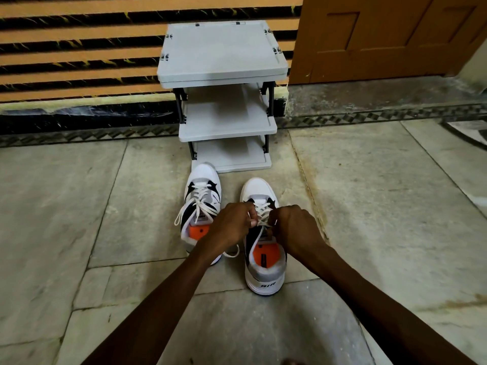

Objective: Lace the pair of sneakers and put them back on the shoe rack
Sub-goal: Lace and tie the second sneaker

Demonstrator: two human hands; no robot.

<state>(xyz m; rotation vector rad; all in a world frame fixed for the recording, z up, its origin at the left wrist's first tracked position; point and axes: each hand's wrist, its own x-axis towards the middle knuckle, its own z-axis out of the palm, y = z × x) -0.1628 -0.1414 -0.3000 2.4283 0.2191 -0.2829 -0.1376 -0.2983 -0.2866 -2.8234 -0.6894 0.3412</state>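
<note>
Two white, grey and black sneakers with orange insoles stand side by side on the stone floor, toes toward the rack. The left sneaker point(201, 198) has its white lace crossed up the front, with loose ends hanging off both sides. Over the right sneaker point(263, 270) both hands meet at the tongue. My left hand point(232, 225) pinches the white lace point(262, 219) between thumb and fingers. My right hand point(295, 230) grips the same lace from the other side. The fingers hide the upper eyelets.
A grey plastic shoe rack point(224, 119) with three bare shelves stands just beyond the sneakers against a striped orange and black wall. A wooden door point(382, 35) is at the back right. Stone floor slabs stretch to both sides.
</note>
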